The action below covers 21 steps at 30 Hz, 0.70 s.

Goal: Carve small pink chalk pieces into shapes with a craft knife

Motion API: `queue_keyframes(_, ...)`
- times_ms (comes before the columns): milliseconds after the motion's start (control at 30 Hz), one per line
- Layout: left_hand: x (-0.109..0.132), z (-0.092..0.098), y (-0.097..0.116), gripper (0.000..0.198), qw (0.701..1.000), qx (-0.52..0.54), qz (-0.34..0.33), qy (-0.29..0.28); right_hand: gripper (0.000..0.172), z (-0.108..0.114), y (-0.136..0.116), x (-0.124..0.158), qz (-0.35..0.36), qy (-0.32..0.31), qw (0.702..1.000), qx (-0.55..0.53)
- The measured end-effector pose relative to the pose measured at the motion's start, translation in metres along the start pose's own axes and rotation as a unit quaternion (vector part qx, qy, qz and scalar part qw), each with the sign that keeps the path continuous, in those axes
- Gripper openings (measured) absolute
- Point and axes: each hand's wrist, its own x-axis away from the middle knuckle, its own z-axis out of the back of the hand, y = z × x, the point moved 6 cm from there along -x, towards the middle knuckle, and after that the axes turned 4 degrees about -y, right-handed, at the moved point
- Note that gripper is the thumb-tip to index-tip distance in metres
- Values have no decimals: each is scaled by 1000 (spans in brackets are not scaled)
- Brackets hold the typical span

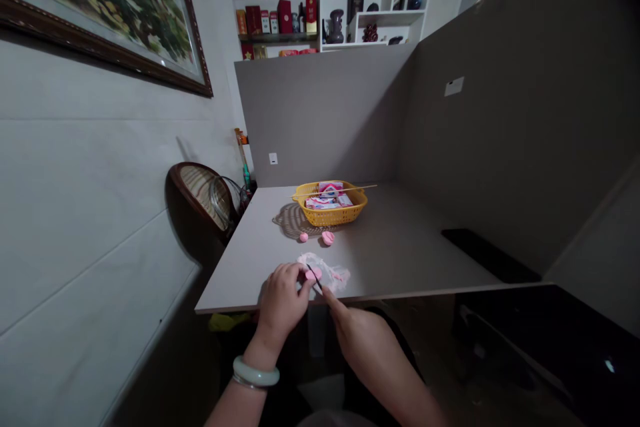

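Observation:
Near the table's front edge, my left hand (pixel 283 299) pinches a small pink, clay-like lump (pixel 311 275) between thumb and fingers. My right hand (pixel 363 340) is closed on a thin dark blade-like tool (pixel 317 279), which lies across the lump. The tool's handle is mostly hidden in the fingers. Beneath and to the right spreads a crumpled clear plastic sheet (pixel 340 278) with pinkish patches. Farther back on the table are a small pink ball (pixel 303 237) and a larger pink folded piece (pixel 328 238), both apart from my hands.
A yellow plastic basket (pixel 333 217) holding pink-and-white packets stands behind the pink pieces, with a thin stick (pixel 363 187) across its top. Grey panels (pixel 320 120) border the table (pixel 400 253) at the back and right. A dark flat object (pixel 485 255) lies at the right.

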Motion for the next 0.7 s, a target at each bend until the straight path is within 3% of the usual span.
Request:
queue_keyframes(133,1,-1,2,5,1000,9,-8,-7,72,-7,3,25,-4,-19,1000,2)
queue_keyframes(367,-1,1,3,8,1000,18,-14,-10,68,5,0,-11,-2,2,1000,7)
queue_keyframes(600,1,0,1,8,1000,20,-18,-8,73,-8,-1,25,3,-13,1000,14)
queue_keyframes(700,0,-1,3,7,999,25,-20,-11,70,-2,-1,13,-1,-11,1000,13)
